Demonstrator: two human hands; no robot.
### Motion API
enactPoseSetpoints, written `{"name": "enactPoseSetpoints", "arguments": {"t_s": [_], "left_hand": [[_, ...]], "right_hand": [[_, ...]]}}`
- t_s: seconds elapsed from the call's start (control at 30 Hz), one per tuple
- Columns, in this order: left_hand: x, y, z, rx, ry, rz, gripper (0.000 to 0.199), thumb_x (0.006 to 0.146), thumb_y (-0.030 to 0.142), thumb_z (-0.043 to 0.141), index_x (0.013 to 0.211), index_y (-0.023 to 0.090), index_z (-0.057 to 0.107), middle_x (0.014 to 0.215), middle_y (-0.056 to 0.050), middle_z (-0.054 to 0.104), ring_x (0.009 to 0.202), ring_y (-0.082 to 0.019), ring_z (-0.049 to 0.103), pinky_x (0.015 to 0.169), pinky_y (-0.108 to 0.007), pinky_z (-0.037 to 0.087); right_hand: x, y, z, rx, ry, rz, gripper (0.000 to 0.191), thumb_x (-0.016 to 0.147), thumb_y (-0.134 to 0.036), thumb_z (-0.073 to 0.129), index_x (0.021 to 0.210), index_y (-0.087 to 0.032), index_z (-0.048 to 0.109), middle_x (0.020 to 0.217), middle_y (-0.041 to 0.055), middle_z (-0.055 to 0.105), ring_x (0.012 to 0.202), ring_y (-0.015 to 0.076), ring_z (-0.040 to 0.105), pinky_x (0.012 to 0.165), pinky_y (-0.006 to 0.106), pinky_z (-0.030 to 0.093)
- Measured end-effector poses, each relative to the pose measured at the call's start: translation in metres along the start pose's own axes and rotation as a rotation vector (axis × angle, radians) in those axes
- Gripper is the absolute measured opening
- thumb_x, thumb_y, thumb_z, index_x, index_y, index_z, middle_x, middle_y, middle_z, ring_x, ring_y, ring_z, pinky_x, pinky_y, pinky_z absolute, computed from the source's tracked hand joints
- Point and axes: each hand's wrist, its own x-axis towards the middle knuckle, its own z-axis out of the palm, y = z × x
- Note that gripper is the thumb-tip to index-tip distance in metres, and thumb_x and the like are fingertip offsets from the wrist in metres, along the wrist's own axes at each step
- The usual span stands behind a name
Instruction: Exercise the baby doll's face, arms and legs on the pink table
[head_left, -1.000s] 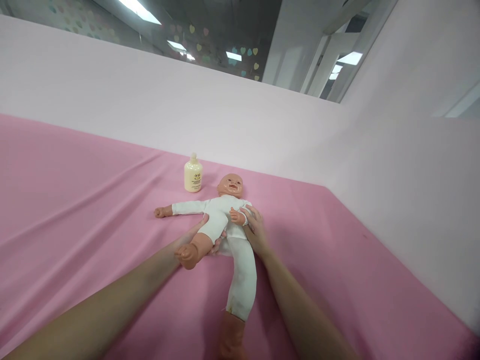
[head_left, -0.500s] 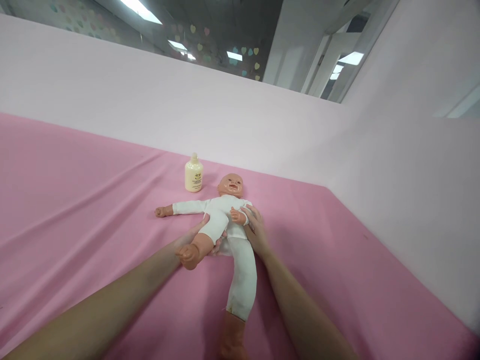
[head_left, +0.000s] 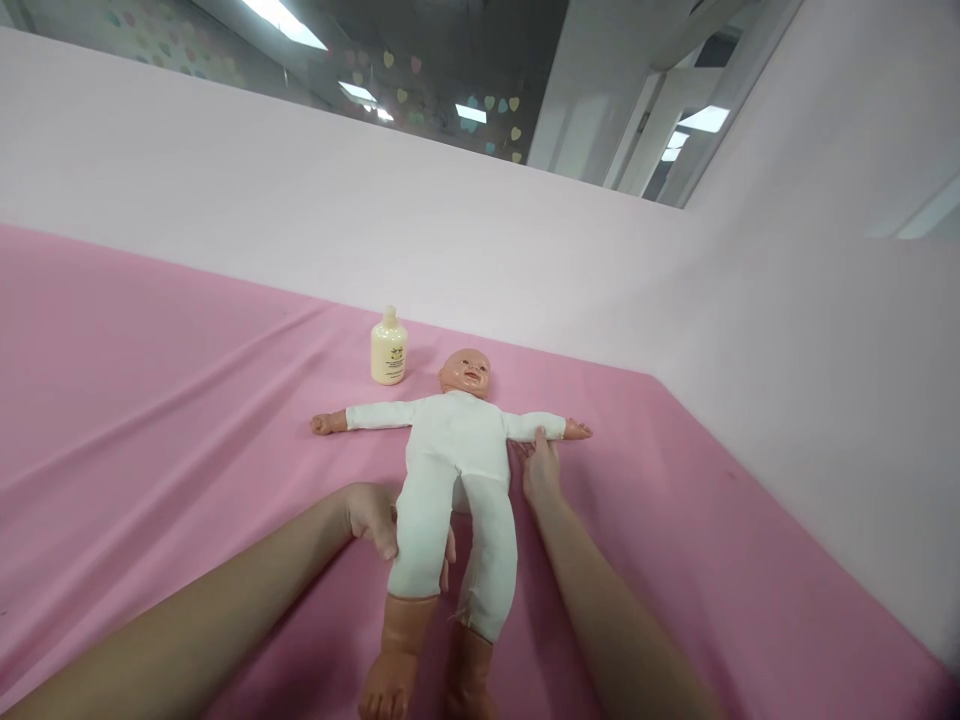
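Note:
A baby doll (head_left: pixel 457 435) with a white cloth body lies face up, its head away from me and both arms stretched sideways. My left hand (head_left: pixel 379 520) is wrapped round the doll's leg on the left, thumb on the near side and fingertips showing between the legs. At the right, my right hand (head_left: pixel 541 465) holds the doll's outstretched arm (head_left: pixel 532 426), with the thumb on top of the sleeve and the other fingers partly hidden beneath it.
A cream bottle (head_left: pixel 388 350) with a printed label stands left of the doll's head. Pink cloth (head_left: pixel 187 400) covers the surface, with folds at the left. White walls (head_left: pixel 450 240) rise behind and at the right, below a window.
The doll's right-side arm has swung outward from its chest with my right hand. The left-side leg has straightened down toward me, and my left hand has moved nearer along it.

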Motion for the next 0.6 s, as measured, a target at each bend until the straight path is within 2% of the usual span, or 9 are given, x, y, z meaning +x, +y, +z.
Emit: {"name": "enactPoseSetpoints", "arguments": {"t_s": [0.1,0.17,0.27,0.33,0.37,0.47,0.6], "left_hand": [[0.000,-0.001,-0.001,-0.005,0.001,-0.022,0.069,0.053,0.036,0.087,0.117,0.015,0.071,0.099,-0.014,0.074,0.103,-0.041,0.070,0.076,-0.046,0.055],[0.002,-0.009,-0.006,-0.066,0.024,0.041,0.066,0.054,0.037,0.085,0.114,0.013,0.070,0.092,-0.013,0.073,0.093,-0.037,0.071,0.072,-0.043,0.054],[0.006,-0.023,-0.021,-0.252,0.025,0.269,0.058,0.062,0.042,0.081,0.110,0.013,0.067,0.089,-0.011,0.070,0.075,-0.025,0.068,0.065,-0.034,0.052],[0.009,-0.029,-0.032,-0.425,0.038,0.437,0.050,0.072,0.047,0.071,0.110,0.015,0.065,0.088,-0.007,0.067,0.070,-0.019,0.064,0.060,-0.029,0.048],[0.009,-0.030,-0.037,-0.466,0.030,0.479,0.047,0.074,0.048,0.068,0.109,0.015,0.064,0.089,-0.006,0.066,0.068,-0.017,0.061,0.059,-0.027,0.047],[0.009,-0.027,-0.047,-0.552,0.107,0.495,0.045,0.079,0.052,0.065,0.106,0.016,0.064,0.088,-0.004,0.064,0.063,-0.012,0.053,0.057,-0.023,0.043],[0.009,-0.021,-0.044,-0.614,0.291,0.449,0.046,0.078,0.056,0.069,0.100,0.015,0.066,0.083,-0.003,0.063,0.060,-0.010,0.048,0.056,-0.021,0.039]], "right_hand": [[-0.001,-0.004,0.002,0.048,0.025,0.044,0.058,0.090,-0.050,0.058,0.139,-0.020,0.046,0.137,0.0117,0.062,0.116,0.0202,0.068,0.097,0.035,0.061],[-0.005,-0.006,0.005,0.012,0.013,0.002,0.061,0.088,-0.050,0.061,0.140,-0.022,0.045,0.140,0.0106,0.060,0.116,0.0204,0.067,0.094,0.035,0.061],[-0.013,-0.009,0.008,-0.087,-0.046,-0.094,0.060,0.086,-0.049,0.065,0.138,-0.025,0.050,0.144,0.0080,0.057,0.121,0.0207,0.063,0.092,0.032,0.060],[-0.018,-0.009,0.010,-0.161,-0.115,-0.168,0.056,0.086,-0.048,0.066,0.135,-0.024,0.055,0.141,0.0074,0.059,0.121,0.0207,0.062,0.095,0.031,0.057],[-0.020,-0.009,0.010,-0.202,-0.162,-0.202,0.054,0.086,-0.047,0.066,0.134,-0.023,0.056,0.137,0.0074,0.061,0.119,0.0206,0.063,0.097,0.032,0.056],[-0.022,-0.008,0.010,-0.383,-0.319,-0.331,0.048,0.088,-0.040,0.063,0.133,-0.024,0.062,0.128,0.0075,0.065,0.116,0.0211,0.062,0.101,0.035,0.053],[-0.023,-0.008,0.008,-0.669,-0.467,-0.590,0.040,0.086,-0.027,0.063,0.126,-0.028,0.071,0.135,0.0068,0.059,0.131,0.0230,0.051,0.118,0.041,0.041]]}}
